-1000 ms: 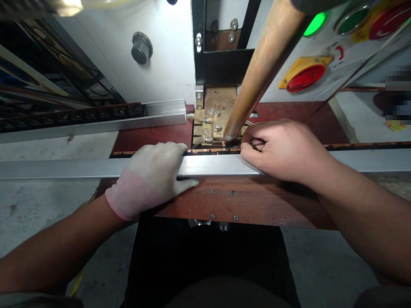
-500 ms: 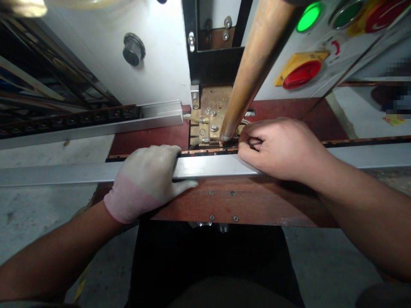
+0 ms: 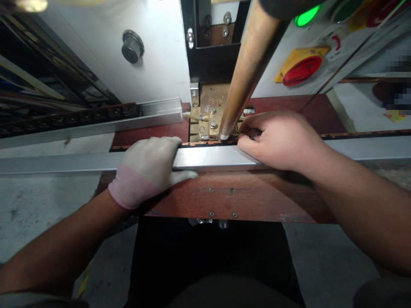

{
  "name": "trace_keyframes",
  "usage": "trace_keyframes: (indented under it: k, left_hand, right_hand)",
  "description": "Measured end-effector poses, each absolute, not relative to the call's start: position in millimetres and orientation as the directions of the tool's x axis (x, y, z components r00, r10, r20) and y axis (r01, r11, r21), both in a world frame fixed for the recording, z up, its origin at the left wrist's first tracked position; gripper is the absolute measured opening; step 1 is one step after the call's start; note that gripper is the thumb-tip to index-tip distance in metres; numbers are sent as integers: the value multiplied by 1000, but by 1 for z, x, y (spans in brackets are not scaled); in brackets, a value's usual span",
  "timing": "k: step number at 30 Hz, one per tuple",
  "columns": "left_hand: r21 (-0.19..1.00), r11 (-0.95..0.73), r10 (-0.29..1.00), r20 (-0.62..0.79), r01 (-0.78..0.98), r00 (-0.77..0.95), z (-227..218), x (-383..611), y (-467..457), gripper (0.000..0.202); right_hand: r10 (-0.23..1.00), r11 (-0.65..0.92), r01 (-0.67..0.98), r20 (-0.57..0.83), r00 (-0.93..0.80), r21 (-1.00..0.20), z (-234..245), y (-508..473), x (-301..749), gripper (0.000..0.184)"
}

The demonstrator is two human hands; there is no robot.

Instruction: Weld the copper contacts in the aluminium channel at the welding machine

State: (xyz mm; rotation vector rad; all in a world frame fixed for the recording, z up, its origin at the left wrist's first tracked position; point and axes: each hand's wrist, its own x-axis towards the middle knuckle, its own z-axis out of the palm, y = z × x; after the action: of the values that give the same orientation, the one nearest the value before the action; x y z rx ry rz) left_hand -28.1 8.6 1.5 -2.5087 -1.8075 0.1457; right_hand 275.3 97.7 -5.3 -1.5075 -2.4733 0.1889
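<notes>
A long silver metal rail (image 3: pixel 208 157) runs across the wooden ledge, with a copper-and-black strip (image 3: pixel 195 144) along its far side. My left hand (image 3: pixel 149 164), in a white glove with a pink cuff, is wrapped over the rail, its thumb along the near side. My bare right hand (image 3: pixel 279 139) is closed in a pinch at the rail's far edge; what the fingertips hold is hidden. Just left of those fingertips, the lower tip of a slanted copper-coloured rod (image 3: pixel 247 64) comes down at the strip, in front of a brass block (image 3: pixel 213 115).
A white machine housing (image 3: pixel 157 47) with a black knob (image 3: pixel 132 46) rises behind. At right are a red rotary switch (image 3: pixel 302 70) and a lit green button (image 3: pixel 307 16). Another rail (image 3: pixel 160 113) lies at back left. The wooden ledge (image 3: pixel 257 196) has several screws.
The rail and both hands have shifted slightly away from me, closer to the brass block. The view has also moved a little. Both hands keep their grip shape.
</notes>
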Motion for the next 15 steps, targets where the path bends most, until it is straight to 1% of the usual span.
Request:
trace_keyframes:
  k: [5, 9, 13, 15]
  left_hand:
    - [-79, -335, 942, -54, 939, 332, 4, -30, 10, 63]
    - [-32, -330, 941, -91, 943, 326, 9, -33, 12, 57]
    - [-79, -266, 961, -105, 961, 257, 11, -35, 11, 56]
    - [-101, -266, 961, -112, 959, 254, 10, -35, 11, 56]
  right_hand:
    - [903, 429, 881, 95, -418, -200, 0, 95, 273, 14]
    - [894, 447, 874, 85, -439, -192, 2, 93, 273, 14]
    - [885, 465, 863, 113, -451, -195, 2, 92, 273, 15]
    - [878, 478, 857, 122, -463, -194, 3, 92, 273, 18]
